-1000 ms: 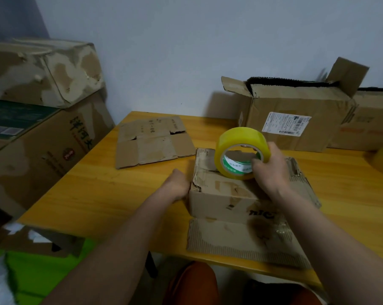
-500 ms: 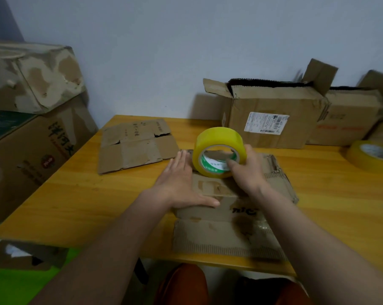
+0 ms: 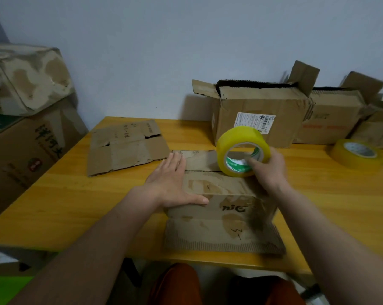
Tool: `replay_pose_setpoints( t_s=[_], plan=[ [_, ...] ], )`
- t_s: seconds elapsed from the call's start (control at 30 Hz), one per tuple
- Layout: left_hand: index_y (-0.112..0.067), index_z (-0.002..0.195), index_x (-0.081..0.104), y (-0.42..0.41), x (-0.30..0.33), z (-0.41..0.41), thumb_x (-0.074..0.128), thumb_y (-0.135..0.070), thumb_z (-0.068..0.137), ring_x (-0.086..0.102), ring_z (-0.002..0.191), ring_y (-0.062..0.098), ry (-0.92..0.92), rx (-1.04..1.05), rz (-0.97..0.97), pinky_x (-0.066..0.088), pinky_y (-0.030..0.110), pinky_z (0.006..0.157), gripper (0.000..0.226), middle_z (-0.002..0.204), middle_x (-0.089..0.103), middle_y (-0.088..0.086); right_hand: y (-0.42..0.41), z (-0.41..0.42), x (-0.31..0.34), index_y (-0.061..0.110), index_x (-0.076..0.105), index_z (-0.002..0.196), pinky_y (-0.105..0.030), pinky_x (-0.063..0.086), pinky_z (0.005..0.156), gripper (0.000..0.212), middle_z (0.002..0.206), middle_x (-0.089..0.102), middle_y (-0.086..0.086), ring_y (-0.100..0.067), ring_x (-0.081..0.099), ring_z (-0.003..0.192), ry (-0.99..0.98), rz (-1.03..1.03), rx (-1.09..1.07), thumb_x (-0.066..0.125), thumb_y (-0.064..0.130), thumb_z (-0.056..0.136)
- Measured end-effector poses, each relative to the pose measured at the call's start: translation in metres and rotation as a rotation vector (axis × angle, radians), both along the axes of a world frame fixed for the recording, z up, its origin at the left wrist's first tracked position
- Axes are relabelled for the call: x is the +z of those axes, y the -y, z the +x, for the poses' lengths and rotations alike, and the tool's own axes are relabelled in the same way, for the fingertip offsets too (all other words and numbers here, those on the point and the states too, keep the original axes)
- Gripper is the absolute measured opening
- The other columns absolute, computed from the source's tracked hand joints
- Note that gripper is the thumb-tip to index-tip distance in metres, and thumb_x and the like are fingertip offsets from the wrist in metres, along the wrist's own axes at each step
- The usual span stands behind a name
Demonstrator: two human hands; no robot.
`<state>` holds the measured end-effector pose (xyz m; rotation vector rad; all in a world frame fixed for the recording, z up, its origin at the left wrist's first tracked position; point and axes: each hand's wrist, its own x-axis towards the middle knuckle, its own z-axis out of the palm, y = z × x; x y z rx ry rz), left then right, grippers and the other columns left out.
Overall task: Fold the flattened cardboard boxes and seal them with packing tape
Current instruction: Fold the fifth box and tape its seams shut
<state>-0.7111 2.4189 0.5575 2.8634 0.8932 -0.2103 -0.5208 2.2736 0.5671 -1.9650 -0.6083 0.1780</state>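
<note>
A small worn cardboard box (image 3: pixel 221 203) stands on the wooden table (image 3: pixel 76 194) in front of me, its top flaps folded down and a loose flap lying toward me. My left hand (image 3: pixel 171 181) lies flat on the box's left top edge, fingers straight, thumb along the front rim. My right hand (image 3: pixel 266 167) grips a yellow packing tape roll (image 3: pixel 241 150), a finger hooked through its core, and holds it upright on the box top near the flap seam.
A flattened cardboard box (image 3: pixel 124 148) lies at the back left of the table. Open boxes (image 3: pixel 258 113) line the wall behind. A second tape roll (image 3: pixel 354 154) lies at the right. Large cartons (image 3: pixel 25 133) are stacked left of the table.
My left hand moved from the box's left side onto its top and now presses flat. The tape roll shifted slightly right along the box top.
</note>
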Motion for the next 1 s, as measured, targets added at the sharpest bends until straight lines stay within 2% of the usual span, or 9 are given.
replay_pose_setpoints(
  t_s=[0.13,0.2,0.3,0.47,0.63,0.7,0.8,1.0],
  plan=[
    [-0.002,0.150,-0.014,0.007,0.014,0.021,0.040,-0.101,0.047,-0.017,0.146,0.034,-0.205,0.045,0.078,-0.008,0.043,0.118,0.153,0.158,-0.019,0.018,-0.002,-0.001,0.001,0.017,0.051,0.099,-0.045,0.049,0.087,0.014,0.099,0.059,-0.008,-0.027,0.058,0.095,0.000,0.024,0.032,0.062,0.015,0.091],
    [0.000,0.149,-0.016,0.015,0.008,0.024,0.041,-0.101,0.044,-0.020,0.145,0.036,-0.152,0.069,0.058,-0.007,0.045,0.118,0.157,0.157,-0.022,0.021,-0.003,0.000,0.001,0.017,0.050,0.100,-0.044,0.049,0.086,0.013,0.098,0.059,-0.007,-0.027,0.057,0.095,-0.001,0.040,0.024,0.060,0.013,0.091],
    [-0.003,0.150,-0.017,0.016,-0.002,0.020,0.037,-0.102,0.043,-0.022,0.145,0.030,-0.018,0.066,0.040,-0.008,0.042,0.119,0.155,0.157,-0.024,0.016,0.000,0.004,0.004,0.019,0.050,0.099,-0.036,0.046,0.077,0.015,0.088,0.055,0.000,-0.024,0.055,0.092,0.003,0.053,0.032,0.058,0.008,0.092],
    [-0.005,0.151,-0.017,0.014,-0.002,0.020,0.036,-0.102,0.043,-0.021,0.146,0.025,-0.007,0.063,0.029,-0.008,0.040,0.120,0.153,0.158,-0.024,0.012,0.007,0.017,0.016,0.017,0.047,0.103,-0.029,0.038,0.070,0.023,0.086,0.049,0.005,-0.018,0.048,0.088,0.107,-0.014,0.077,0.053,0.000,0.090],
    [-0.005,0.150,-0.019,0.018,-0.001,0.021,0.039,-0.099,0.048,-0.022,0.146,0.024,-0.013,0.056,0.019,-0.010,0.038,0.118,0.150,0.158,-0.025,0.011,0.024,0.035,0.023,0.013,0.051,0.119,-0.032,0.036,0.073,0.032,0.101,0.052,-0.005,-0.022,0.048,0.092,0.262,-0.101,0.017,0.053,0.000,0.090],
    [-0.006,0.150,-0.018,0.017,0.000,0.021,0.038,-0.099,0.048,-0.022,0.146,0.024,-0.009,0.055,0.023,-0.010,0.038,0.118,0.150,0.158,-0.025,0.011,0.023,0.034,0.025,0.017,0.050,0.125,-0.034,0.041,0.074,0.040,0.106,0.056,-0.008,-0.025,0.051,0.095,0.302,-0.100,0.041,0.052,-0.002,0.089],
    [-0.005,0.150,-0.019,0.018,-0.001,0.021,0.038,-0.100,0.047,-0.021,0.146,0.024,-0.006,0.052,0.024,-0.011,0.036,0.115,0.151,0.158,-0.024,0.011,0.025,0.034,0.027,0.023,0.047,0.133,-0.045,0.048,0.082,0.053,0.117,0.057,-0.014,-0.034,0.053,0.104,0.384,-0.153,0.025,0.051,-0.003,0.087],
    [-0.006,0.150,-0.019,0.017,-0.001,0.023,0.035,-0.101,0.043,-0.021,0.146,0.023,-0.001,0.043,0.020,-0.010,0.036,0.116,0.153,0.158,-0.024,0.010,0.035,0.046,0.036,0.029,0.043,0.137,-0.041,0.039,0.071,0.061,0.114,0.052,-0.015,-0.041,0.052,0.102,0.592,-0.343,-0.039,0.052,-0.003,0.085]
  ],
)
